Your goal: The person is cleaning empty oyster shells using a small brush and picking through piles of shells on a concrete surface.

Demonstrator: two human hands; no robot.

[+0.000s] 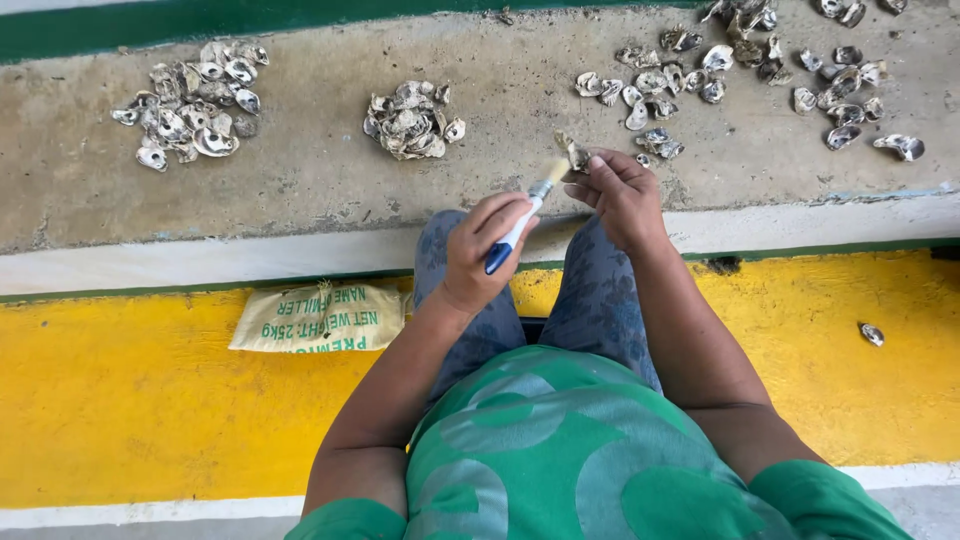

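Head view. Surface: a rough grey concrete floor [300, 170] on the far side, bordered by a green strip at the far edge and a white-and-green kerb nearer; nearest is a yellow painted band [120, 400].

Person seated, seen from above, green patterned shirt, grey patterned trousers, knees pointing far.

Left hand [482, 250]: closed around the blue handle of a small brush [524, 218]; pale bristles point far-right and touch or nearly touch the shell.

Right hand [618, 188]: fingers pinched on a single oyster shell [576, 155], held above the near edge of the concrete, just right of the brush tip.

On the concrete: left shell pile [190, 100] at far left; middle shell pile [412, 120], compact, well apart from it; scattered shells [740, 70] spread loosely across far right, nearest ones just beyond the right hand.

On the yellow band: a folded tan sack [318, 318] with green print, left of the person's knees; one lone shell [872, 334] at right.
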